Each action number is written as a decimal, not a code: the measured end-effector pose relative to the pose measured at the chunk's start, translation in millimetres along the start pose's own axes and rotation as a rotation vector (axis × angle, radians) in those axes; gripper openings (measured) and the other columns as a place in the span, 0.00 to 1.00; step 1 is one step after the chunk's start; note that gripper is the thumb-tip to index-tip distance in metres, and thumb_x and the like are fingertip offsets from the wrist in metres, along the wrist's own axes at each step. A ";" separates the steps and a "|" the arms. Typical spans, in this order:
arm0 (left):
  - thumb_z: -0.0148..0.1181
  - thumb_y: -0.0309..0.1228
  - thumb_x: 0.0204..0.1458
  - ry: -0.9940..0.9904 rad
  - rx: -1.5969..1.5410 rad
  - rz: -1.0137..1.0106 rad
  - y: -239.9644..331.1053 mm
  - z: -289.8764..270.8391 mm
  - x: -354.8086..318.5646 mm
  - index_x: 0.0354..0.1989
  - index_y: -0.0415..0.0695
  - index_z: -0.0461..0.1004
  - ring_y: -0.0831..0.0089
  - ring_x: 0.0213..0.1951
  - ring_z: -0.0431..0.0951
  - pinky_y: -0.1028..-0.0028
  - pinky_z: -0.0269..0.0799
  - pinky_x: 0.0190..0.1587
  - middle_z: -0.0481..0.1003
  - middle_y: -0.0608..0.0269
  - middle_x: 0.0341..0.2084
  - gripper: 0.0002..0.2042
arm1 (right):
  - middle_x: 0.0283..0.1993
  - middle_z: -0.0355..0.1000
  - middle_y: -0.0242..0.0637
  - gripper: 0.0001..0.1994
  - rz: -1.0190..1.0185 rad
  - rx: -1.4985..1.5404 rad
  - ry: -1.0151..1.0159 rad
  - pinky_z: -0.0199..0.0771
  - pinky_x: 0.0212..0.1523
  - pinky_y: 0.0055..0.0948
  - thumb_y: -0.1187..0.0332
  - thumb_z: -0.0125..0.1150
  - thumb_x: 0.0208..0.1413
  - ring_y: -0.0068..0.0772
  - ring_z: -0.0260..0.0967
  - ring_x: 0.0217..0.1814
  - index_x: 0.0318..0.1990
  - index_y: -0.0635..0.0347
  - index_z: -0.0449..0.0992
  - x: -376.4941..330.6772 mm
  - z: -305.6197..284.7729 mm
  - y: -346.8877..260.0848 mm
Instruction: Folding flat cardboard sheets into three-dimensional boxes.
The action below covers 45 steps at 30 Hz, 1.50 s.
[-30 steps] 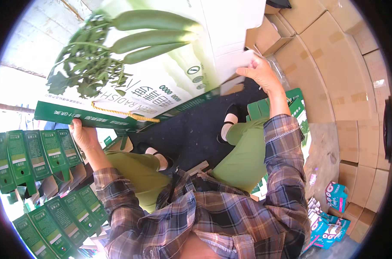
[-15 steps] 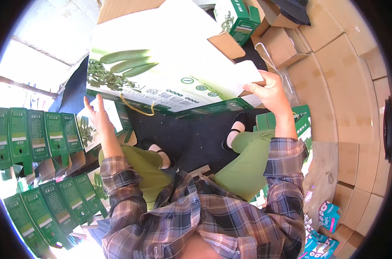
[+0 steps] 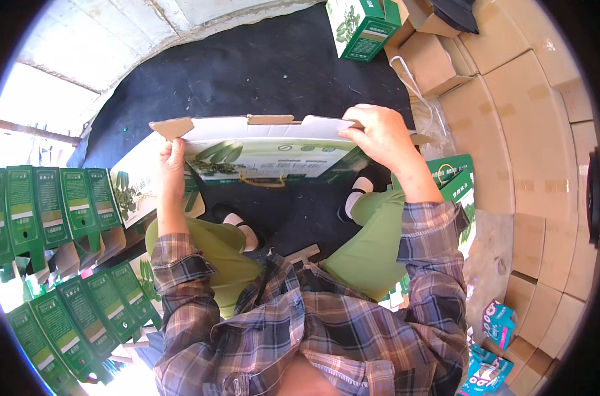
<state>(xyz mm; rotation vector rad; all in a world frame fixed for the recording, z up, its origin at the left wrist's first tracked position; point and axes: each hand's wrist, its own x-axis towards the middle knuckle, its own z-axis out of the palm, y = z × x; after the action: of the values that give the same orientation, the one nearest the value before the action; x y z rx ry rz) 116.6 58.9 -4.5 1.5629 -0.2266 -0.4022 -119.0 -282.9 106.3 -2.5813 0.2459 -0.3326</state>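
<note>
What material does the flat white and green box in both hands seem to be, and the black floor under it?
White and green printed flat box: likely corrugated cardboard with a printed, slightly glossy face; its flaps show raw brown edges. Left hand and right hand grip its ends. Black floor mat: matte, perhaps rubber or felt; unclear.

The floor is covered by a black mat (image 3: pixel 260 72), with a strip of pale concrete (image 3: pixel 88 46) seen along the top left, washed out by strong sunlight. Plain brown cardboard cartons (image 3: pixel 531 132) are stacked up the whole right side. Rows of folded green boxes (image 3: pixel 42 204) are lined up on the left, and one more green box (image 3: pixel 356 26) is stood at the top. A few teal packets (image 3: pixel 498 323) are dumped at the lower right.
</note>
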 end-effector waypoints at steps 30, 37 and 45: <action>0.63 0.20 0.48 -0.212 0.090 0.046 44.3 -16.1 -29.5 0.47 0.43 0.76 0.77 0.41 0.76 0.72 0.68 0.49 0.78 0.67 0.40 0.16 | 0.33 0.74 0.36 0.03 -0.166 0.166 -0.072 0.70 0.40 0.37 0.72 0.63 0.49 0.40 0.72 0.40 0.31 0.60 0.78 -3.7 52.1 -2.8; 0.61 0.24 0.53 0.087 -0.118 0.004 38.5 -6.0 -18.9 0.49 0.40 0.74 0.71 0.46 0.76 0.70 0.70 0.51 0.77 0.61 0.43 0.14 | 0.38 0.75 0.36 0.05 -0.369 -0.032 0.027 0.68 0.54 0.44 0.75 0.63 0.46 0.38 0.71 0.49 0.33 0.60 0.78 -11.5 32.9 -26.8; 0.60 0.25 0.54 0.269 -0.303 -0.025 7.9 15.1 -10.0 0.52 0.40 0.71 0.70 0.46 0.76 0.69 0.72 0.47 0.75 0.62 0.45 0.16 | 0.47 0.72 0.42 0.05 -0.310 -0.202 -0.009 0.68 0.57 0.44 0.75 0.59 0.44 0.46 0.69 0.54 0.31 0.60 0.74 -24.7 36.8 -26.2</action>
<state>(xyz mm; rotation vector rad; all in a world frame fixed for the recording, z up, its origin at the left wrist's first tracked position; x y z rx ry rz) 102.4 48.6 4.5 1.3043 0.0605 -0.2294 -129.4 -237.4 84.6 -2.8216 -0.1335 -0.4262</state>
